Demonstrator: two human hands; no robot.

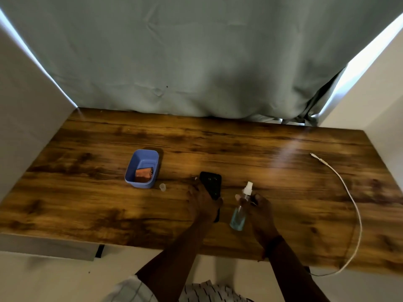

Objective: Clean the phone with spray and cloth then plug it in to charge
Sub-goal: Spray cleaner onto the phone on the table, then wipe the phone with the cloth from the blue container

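Observation:
My left hand [204,202] grips a black phone [211,185] near the middle of the wooden table [87,203], its back with the camera facing up. Just to the right, my right hand [260,211] holds a clear spray bottle [239,211] of blue liquid, its white nozzle at the top, close beside the phone. A folded orange cloth [144,174] lies inside a blue plastic tub [150,154] to the left of the phone. A white charging cable [346,190] curves along the right side of the table, its plug end at the far right.
A small clear cap [162,187] stands on the table between the tub and the phone. A grey-green curtain [196,62] hangs behind the table. White walls close in on both sides. The cable runs off the table's front edge at the right.

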